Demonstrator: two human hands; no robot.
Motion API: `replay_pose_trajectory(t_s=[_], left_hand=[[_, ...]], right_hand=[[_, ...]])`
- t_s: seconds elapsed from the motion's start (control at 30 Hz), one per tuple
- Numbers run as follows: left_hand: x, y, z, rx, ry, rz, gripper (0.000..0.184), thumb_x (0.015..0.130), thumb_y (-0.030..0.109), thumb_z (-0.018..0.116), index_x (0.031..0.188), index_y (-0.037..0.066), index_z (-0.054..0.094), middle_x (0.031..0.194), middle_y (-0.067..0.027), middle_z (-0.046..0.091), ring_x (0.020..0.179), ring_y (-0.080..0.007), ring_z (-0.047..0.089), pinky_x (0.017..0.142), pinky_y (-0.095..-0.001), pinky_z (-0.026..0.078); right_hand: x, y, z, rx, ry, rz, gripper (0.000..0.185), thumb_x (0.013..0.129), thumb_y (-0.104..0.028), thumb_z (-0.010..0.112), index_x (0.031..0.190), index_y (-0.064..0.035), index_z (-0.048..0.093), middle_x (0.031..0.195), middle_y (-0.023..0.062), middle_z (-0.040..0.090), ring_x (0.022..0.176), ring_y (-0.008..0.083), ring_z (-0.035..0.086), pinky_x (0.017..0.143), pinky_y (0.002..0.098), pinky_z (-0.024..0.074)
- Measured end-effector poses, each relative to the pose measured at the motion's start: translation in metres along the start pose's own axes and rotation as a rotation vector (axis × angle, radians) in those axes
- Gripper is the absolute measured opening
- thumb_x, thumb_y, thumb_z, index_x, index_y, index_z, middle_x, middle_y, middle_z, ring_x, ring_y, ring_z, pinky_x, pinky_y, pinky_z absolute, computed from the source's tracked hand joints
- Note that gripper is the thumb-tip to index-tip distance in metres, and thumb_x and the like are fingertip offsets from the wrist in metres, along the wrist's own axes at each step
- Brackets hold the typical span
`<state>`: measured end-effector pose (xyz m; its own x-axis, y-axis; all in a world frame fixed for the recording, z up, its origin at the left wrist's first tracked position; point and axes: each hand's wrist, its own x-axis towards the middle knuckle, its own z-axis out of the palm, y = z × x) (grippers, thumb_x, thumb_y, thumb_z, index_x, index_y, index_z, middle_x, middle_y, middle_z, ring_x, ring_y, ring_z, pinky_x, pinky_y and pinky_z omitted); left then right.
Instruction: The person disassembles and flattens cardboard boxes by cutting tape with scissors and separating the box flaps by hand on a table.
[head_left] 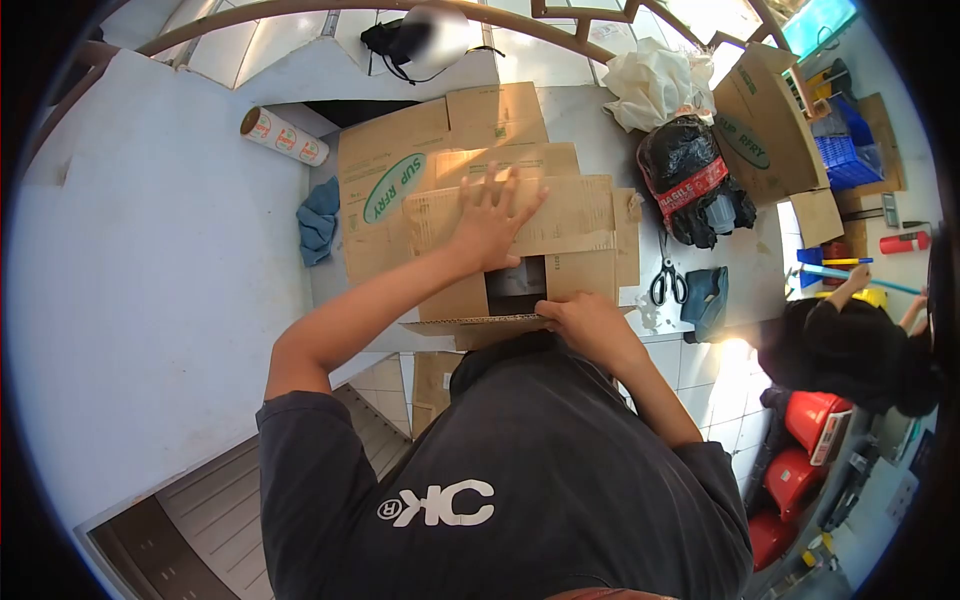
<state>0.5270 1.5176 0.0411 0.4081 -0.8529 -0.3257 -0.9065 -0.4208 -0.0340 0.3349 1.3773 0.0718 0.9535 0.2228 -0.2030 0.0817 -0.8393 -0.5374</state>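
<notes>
A cardboard box (580,275) stands in front of me with its near flap raised and a gap in its top. My left hand (490,225) lies spread on the far flap (575,220), pressing it with the fingers apart. My right hand (590,325) grips the edge of the near flap (470,325), fingers curled over it. Through the gap something pale shows in the dark inside; I cannot make out what it is. Under and behind the box lies a larger sheet of cardboard (370,160) with a green oval print.
Left are a printed roll (285,136) and a blue cloth (319,222). Right are scissors (668,282), another blue cloth (707,303), a black-wrapped parcel (680,160) with red tape, a white bag (655,85) and an upright carton (770,120). Another person (845,350) stands farther right.
</notes>
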Motion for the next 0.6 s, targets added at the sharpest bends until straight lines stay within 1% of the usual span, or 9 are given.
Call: replay_pose_trajectory(t_s=[0.03,0.07,0.13,0.2,0.27,0.33,0.4,0.47,0.6], left_hand=[[-0.006,0.004,-0.001,0.021,-0.009,-0.112,0.124,0.074,0.045,0.084,0.165,0.028,0.002,0.165,-0.0325,0.009,0.151,-0.0539,0.017,0.11,-0.0758,0.028],[-0.006,0.0,0.002,0.03,-0.01,-0.112,0.124,0.074,0.045,0.084,0.165,0.028,0.002,0.165,-0.0325,0.009,0.151,-0.0539,0.017,0.11,-0.0758,0.028],[-0.007,-0.011,0.008,-0.027,-0.03,-0.089,0.125,0.072,0.037,0.086,0.165,0.027,0.003,0.164,-0.0345,0.011,0.148,-0.056,0.021,0.108,-0.0748,0.034],[-0.004,-0.026,0.0,-0.035,-0.065,-0.059,0.124,0.072,0.036,0.085,0.165,0.026,0.003,0.163,-0.035,0.012,0.147,-0.0573,0.023,0.108,-0.0729,0.036],[0.001,-0.04,-0.005,-0.056,-0.102,-0.037,0.123,0.073,0.036,0.083,0.164,0.026,0.002,0.163,-0.0355,0.013,0.146,-0.0585,0.025,0.108,-0.0709,0.038],[0.007,-0.051,-0.007,-0.107,-0.128,0.057,0.119,0.073,0.033,0.081,0.164,0.024,0.006,0.161,-0.0366,0.018,0.143,-0.0602,0.028,0.105,-0.0672,0.044],[0.015,-0.058,0.006,-0.117,-0.107,0.067,0.117,0.073,0.033,0.08,0.164,0.024,0.009,0.16,-0.0364,0.021,0.142,-0.0607,0.029,0.105,-0.0664,0.045],[0.017,-0.058,0.013,-0.13,-0.085,0.074,0.115,0.072,0.033,0.08,0.164,0.024,0.011,0.159,-0.0361,0.023,0.141,-0.0612,0.03,0.104,-0.0656,0.046],[0.014,-0.034,0.007,-0.091,-0.023,0.08,0.115,0.071,0.035,0.082,0.164,0.023,0.015,0.158,-0.0343,0.028,0.141,-0.0601,0.033,0.101,-0.0658,0.048]], right_hand=[[-0.003,0.0,0.001,0.027,-0.034,0.007,0.016,0.089,-0.015,0.065,0.105,-0.0126,0.066,0.09,0.0125,0.07,0.087,0.035,0.07,0.073,0.048,0.0539],[-0.003,-0.001,0.001,0.051,-0.062,0.013,0.02,0.087,-0.011,0.064,0.107,-0.0124,0.067,0.089,0.0149,0.071,0.085,0.0365,0.07,0.074,0.0492,0.054],[-0.008,-0.008,-0.001,0.027,-0.029,0.001,0.022,0.086,-0.01,0.063,0.108,-0.0127,0.068,0.088,0.0142,0.072,0.084,0.0357,0.07,0.073,0.049,0.0541],[-0.013,-0.016,-0.004,0.002,0.002,-0.014,0.025,0.085,-0.009,0.062,0.109,-0.0129,0.068,0.088,0.0134,0.072,0.083,0.035,0.071,0.073,0.0487,0.0541],[-0.02,-0.019,-0.006,0.009,0.064,-0.034,0.025,0.084,-0.005,0.06,0.107,-0.0105,0.066,0.095,0.0093,0.074,0.086,0.0324,0.072,0.07,0.0466,0.0555],[-0.027,-0.017,0.004,0.027,0.1,-0.071,0.026,0.085,-0.005,0.059,0.109,-0.0096,0.066,0.102,0.0101,0.073,0.089,0.033,0.071,0.073,0.0464,0.0558],[-0.033,-0.013,0.017,0.036,0.137,-0.111,0.027,0.085,-0.004,0.058,0.11,-0.0088,0.066,0.108,0.011,0.073,0.093,0.0335,0.071,0.076,0.0463,0.0561],[-0.042,-0.008,0.026,0.053,0.21,-0.141,0.022,0.093,-0.01,0.056,0.112,-0.0068,0.067,0.116,0.014,0.071,0.097,0.0362,0.07,0.082,0.0466,0.0557],[-0.042,-0.003,0.007,0.202,0.138,-0.257,0.024,0.101,-0.021,0.054,0.113,-0.0061,0.066,0.117,0.0174,0.07,0.099,0.0387,0.069,0.086,0.0472,0.0554]])
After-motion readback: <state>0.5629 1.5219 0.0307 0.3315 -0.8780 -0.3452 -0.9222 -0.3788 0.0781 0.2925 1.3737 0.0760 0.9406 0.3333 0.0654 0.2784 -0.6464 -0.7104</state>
